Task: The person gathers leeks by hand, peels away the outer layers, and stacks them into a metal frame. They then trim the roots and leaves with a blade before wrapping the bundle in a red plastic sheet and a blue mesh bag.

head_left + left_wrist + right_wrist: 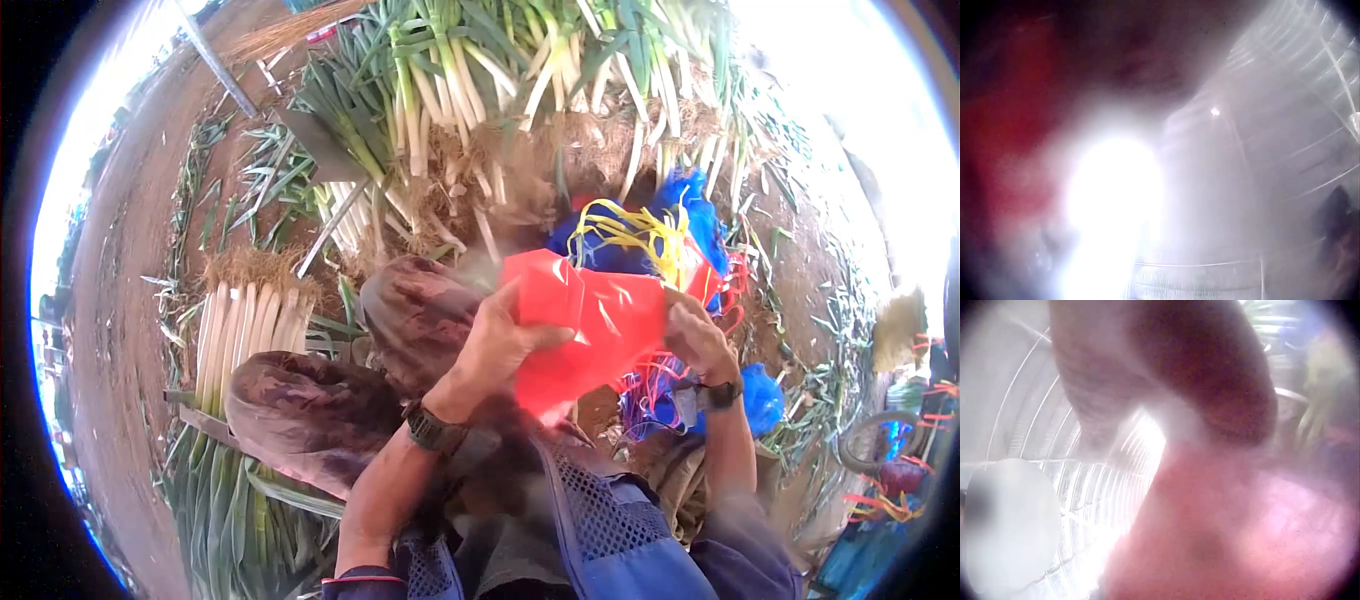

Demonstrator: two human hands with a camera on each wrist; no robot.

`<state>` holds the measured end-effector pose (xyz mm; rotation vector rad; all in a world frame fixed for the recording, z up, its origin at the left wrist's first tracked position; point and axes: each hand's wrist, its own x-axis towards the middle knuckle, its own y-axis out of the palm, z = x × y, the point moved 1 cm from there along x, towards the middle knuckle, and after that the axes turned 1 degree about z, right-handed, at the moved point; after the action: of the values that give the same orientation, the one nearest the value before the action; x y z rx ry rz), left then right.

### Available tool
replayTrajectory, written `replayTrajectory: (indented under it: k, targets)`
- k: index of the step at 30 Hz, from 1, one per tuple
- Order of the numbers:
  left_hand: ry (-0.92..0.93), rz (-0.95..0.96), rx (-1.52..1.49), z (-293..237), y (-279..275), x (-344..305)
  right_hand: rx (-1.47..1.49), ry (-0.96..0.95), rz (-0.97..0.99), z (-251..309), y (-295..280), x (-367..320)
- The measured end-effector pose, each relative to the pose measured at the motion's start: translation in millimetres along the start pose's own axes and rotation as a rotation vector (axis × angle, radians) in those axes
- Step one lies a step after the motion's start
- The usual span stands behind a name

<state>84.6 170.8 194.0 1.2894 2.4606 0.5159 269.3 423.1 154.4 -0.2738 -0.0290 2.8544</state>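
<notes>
Bag (590, 325) red; gripped between left hand (493, 350), right hand (700, 342)

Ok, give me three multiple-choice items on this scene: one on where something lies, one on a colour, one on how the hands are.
1. Where does the bundle of white stalks lie?
A. On the ground, left of the person's legs
B. On top of a blue heap
C. In one of the hands

2. What colour is the plastic bag that is being held?
A. Green
B. Red
C. White

3. How is the plastic bag held?
A. By the left hand and the right hand together
B. By one hand only
C. By neither, it lies on the ground

Answers:
1 A, the head view shows the stalks on the soil beside the legs.
2 B, the bag is bright red.
3 A, each hand grips one side of it.
</notes>
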Motion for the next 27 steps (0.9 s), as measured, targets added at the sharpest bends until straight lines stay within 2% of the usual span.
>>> replayTrajectory:
  k: [1, 2, 4, 5, 6, 8, 11, 13, 15, 16, 18, 20, 22, 23, 25, 26, 27]
  targets:
    - [0.0, -0.012, 0.024, -0.4, -0.9, -0.3, 0.448, 0.019, 0.11, 28.0, 23.6, 4.0]
    - [0.002, -0.017, 0.024, 0.2, -1.7, -0.1, 0.447, 0.019, 0.116, 27.8, 28.2, 10.9]
    - [0.088, -0.054, 0.079, 1.6, -4.2, -0.5, 0.332, 0.056, 0.018, 24.0, 33.8, 22.6]
    - [0.089, -0.059, 0.079, 0.7, -5.5, -0.7, 0.273, 0.12, -0.046, 27.6, 39.7, 28.6]
    - [0.098, -0.069, 0.127, -0.4, -7.1, -0.8, 0.272, 0.122, -0.041, 25.8, 42.8, 32.3]
    - [0.099, -0.086, 0.173, 0.7, -11.9, -3.4, 0.005, 0.139, -0.133, 15.3, 48.0, 37.2]
    - [0.071, -0.125, 0.316, 3.5, -21.3, -8.4, -0.096, 0.104, -0.206, 6.7, 52.7, 43.2]
    - [0.053, -0.146, 0.076, -0.6, -22.8, -12.0, -0.173, 0.105, -0.243, 0.8, 50.3, 46.1]
    - [0.043, -0.198, 0.005, -15.0, -21.3, -19.3, -0.199, 0.06, -0.353, -9.1, 41.6, 48.8]
    - [0.035, -0.245, -0.066, -22.2, -22.4, -23.1, -0.195, 0.064, -0.348, -15.1, 34.4, 49.0]
    - [0.048, -0.262, 0.047, -25.9, -42.1, -31.1, -0.023, -0.019, -0.491, -25.6, 9.4, 49.6]
    - [0.098, -0.37, -0.04, -36.9, -57.0, -44.7, -0.104, -0.092, -0.595, -34.4, -27.7, 50.0]
    - [0.162, -0.412, -0.041, -45.1, -77.8, -59.5, -0.545, 0.015, -0.673, -37.7, -69.5, 51.2]
    - [0.163, -0.466, -0.005, -47.3, -88.6, -68.5, -0.537, 0.012, -0.663, -41.3, -88.7, 54.2]
    - [0.148, -0.559, 0.039, -54.3, -98.4, -84.8, -0.894, 0.288, -0.675, -48.9, -113.3, 57.8]
    - [0.146, -0.572, 0.041, -54.2, -102.4, -91.5, -0.893, 0.288, -0.661, -58.4, -111.9, 59.2]
    - [0.138, -0.632, 0.048, -52.5, -107.9, -97.9, -1.103, 0.106, -0.802, -68.0, -107.2, 60.1]
